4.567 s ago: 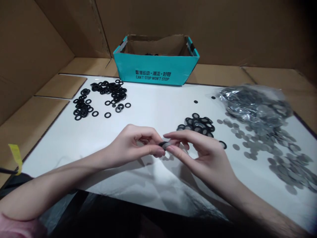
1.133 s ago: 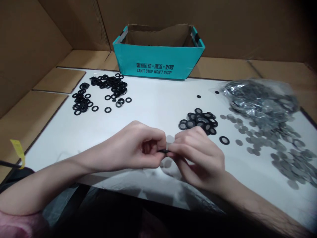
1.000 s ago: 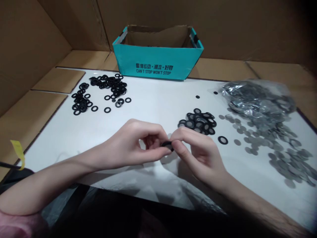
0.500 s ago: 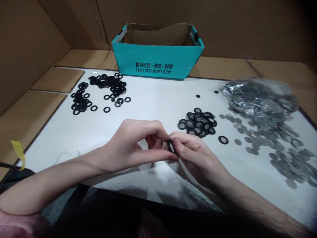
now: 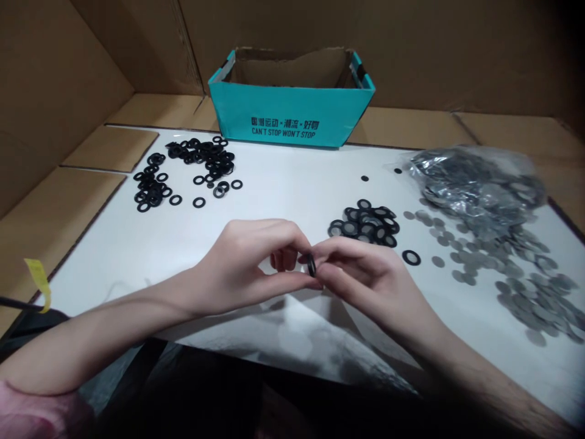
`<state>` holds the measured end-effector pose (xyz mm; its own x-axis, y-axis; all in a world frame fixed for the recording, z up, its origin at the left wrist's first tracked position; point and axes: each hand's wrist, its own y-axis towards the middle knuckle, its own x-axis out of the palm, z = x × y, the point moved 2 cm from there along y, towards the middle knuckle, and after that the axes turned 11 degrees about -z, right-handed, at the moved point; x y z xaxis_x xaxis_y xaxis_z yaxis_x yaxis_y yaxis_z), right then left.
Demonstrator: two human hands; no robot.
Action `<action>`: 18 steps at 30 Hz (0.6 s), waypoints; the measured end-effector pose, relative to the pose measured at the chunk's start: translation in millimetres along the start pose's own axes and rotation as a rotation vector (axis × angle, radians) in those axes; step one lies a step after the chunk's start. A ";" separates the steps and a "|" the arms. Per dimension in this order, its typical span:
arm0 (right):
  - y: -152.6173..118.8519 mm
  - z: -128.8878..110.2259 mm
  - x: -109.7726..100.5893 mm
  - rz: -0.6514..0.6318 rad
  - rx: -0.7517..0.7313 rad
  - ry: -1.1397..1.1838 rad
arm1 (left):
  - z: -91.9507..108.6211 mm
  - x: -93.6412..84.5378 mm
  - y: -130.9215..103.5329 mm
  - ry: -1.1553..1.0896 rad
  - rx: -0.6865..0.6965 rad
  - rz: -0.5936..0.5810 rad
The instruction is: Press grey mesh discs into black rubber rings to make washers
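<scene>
A black ring washer [image 5: 311,265] is held nearly edge-on between both hands, above the white tabletop. My left hand [image 5: 256,262] grips its rim between thumb and index finger, the other fingers curled behind. From the right, my right hand [image 5: 361,268] pinches the same washer with its thumb and fingertips. Whether a mesh disc sits inside the washer is hard to see at this angle. Just beyond the right hand lies a pile of black washers with grey discs in them [image 5: 365,224], and one more such washer [image 5: 412,258] lies apart beside it.
Plain black rings [image 5: 198,202] are heaped at the back left. Loose grey mesh discs [image 5: 539,302] spread over the right side, below a clear plastic bag [image 5: 479,183] of discs. A teal box [image 5: 292,113] stands at the back, against cardboard walls [image 5: 411,55].
The washer has been turned more edge-on between the fingers. My right hand has shifted its grip, its fingers now more spread out behind the washer. The view has moved slightly.
</scene>
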<state>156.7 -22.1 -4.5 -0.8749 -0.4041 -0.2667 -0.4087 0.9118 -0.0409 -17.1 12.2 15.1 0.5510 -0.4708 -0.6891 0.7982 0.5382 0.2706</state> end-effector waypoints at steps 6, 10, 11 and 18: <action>-3.9 -1.4 -13.2 0.118 -0.162 -0.383 | -6.9 -6.2 -2.8 0.194 0.043 0.012; -12.0 3.9 -48.3 0.262 -0.268 -0.833 | -38.7 -46.3 -11.0 0.375 -0.179 0.142; -13.5 7.5 -56.7 0.276 -0.250 -0.918 | -49.5 -58.1 -15.0 0.408 -0.266 0.161; -20.1 29.1 -88.6 0.268 -0.108 -1.182 | -104.6 -98.5 -49.1 0.655 -0.671 -0.186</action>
<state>250.0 -2.6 -8.2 -0.1814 0.1634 -0.9697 -0.3199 0.9226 0.2154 -136.0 105.3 -0.6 0.0213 -0.2137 -0.9767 0.4413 0.8786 -0.1826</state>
